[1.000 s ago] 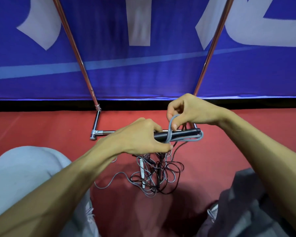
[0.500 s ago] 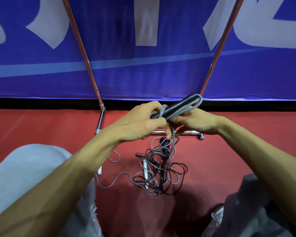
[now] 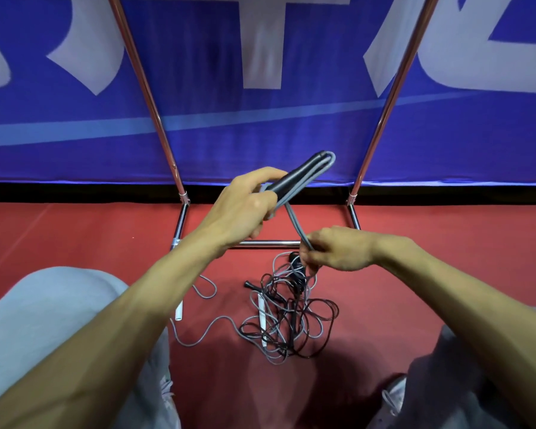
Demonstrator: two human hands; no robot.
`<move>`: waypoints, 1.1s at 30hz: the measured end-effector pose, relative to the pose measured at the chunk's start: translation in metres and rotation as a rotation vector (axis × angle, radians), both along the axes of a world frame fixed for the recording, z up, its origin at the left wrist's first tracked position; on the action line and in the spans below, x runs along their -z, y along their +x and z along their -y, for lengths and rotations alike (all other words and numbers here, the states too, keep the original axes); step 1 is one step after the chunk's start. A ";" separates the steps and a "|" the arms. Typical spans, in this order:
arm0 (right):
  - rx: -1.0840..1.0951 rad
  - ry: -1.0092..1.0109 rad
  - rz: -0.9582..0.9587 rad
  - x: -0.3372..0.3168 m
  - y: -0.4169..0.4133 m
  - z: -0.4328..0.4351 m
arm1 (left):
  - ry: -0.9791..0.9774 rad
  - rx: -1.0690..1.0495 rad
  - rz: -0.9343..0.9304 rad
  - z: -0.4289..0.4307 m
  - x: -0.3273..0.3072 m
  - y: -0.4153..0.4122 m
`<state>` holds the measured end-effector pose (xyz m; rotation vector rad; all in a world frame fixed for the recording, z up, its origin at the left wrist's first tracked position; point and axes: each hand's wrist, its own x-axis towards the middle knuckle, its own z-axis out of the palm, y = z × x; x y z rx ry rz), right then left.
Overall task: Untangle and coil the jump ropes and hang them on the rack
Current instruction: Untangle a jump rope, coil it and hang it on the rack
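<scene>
left hand (image 3: 243, 209): raised above the floor, fist closed around a black handle (image 3: 297, 174) plus several folded runs of grey rope (image 3: 310, 178). Handle tip and the rope's bend stick out up-right of the fist, in front of the banner.
right hand (image 3: 331, 249): lower and right of the left hand, fingers pinched tight on a doubled grey strand (image 3: 296, 224) that runs taut down from the left fist. Thumb and fingertips closed on it; a dark piece shows just under the fingers, can't tell what it is.
tangle (image 3: 288, 317): black and grey ropes knotted in a pile on the red floor (image 3: 75, 230), near side of the rack base, between the knees. Grey cord from the right hand drops into it.
white handles: one (image 3: 262, 314) lies inside the tangle's left edge, another (image 3: 179, 311) lies apart to the left beside the left forearm, with a grey rope tail (image 3: 198, 332) looping from it toward the pile.
rack (image 3: 149, 97): two metal uprights rise far left and far right of the hands, the low crossbar (image 3: 266, 243) sits on the floor just behind the right hand. No rope on the visible part.
banner (image 3: 260, 134): blue with white lettering, directly behind the rack.
person: crouched, grey trouser knees (image 3: 44, 320) at near left and near right, shoe edge near right.
</scene>
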<state>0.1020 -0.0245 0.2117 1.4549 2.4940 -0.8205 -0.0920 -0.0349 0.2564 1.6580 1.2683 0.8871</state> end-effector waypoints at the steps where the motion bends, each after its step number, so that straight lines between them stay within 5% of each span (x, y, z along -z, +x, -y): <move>1: -0.022 0.020 0.035 -0.001 -0.001 0.001 | -0.005 -0.040 0.000 -0.002 0.001 0.000; 8: -0.029 0.170 0.064 -0.017 -0.001 0.007 | 0.202 -0.070 -0.503 -0.011 0.014 -0.006; 13: -0.138 0.255 0.164 -0.035 -0.003 0.019 | 0.141 0.078 -0.750 -0.014 0.022 -0.010; 17: -0.218 0.465 -0.013 -0.046 0.000 0.025 | 0.125 0.132 -0.867 -0.009 0.022 -0.004; 27: -0.046 0.765 -0.416 -0.056 0.011 0.012 | 0.348 0.199 -1.007 0.011 0.024 0.022; 33: 0.203 0.317 -0.376 -0.055 0.031 -0.004 | 0.369 0.236 -0.729 0.022 0.024 0.025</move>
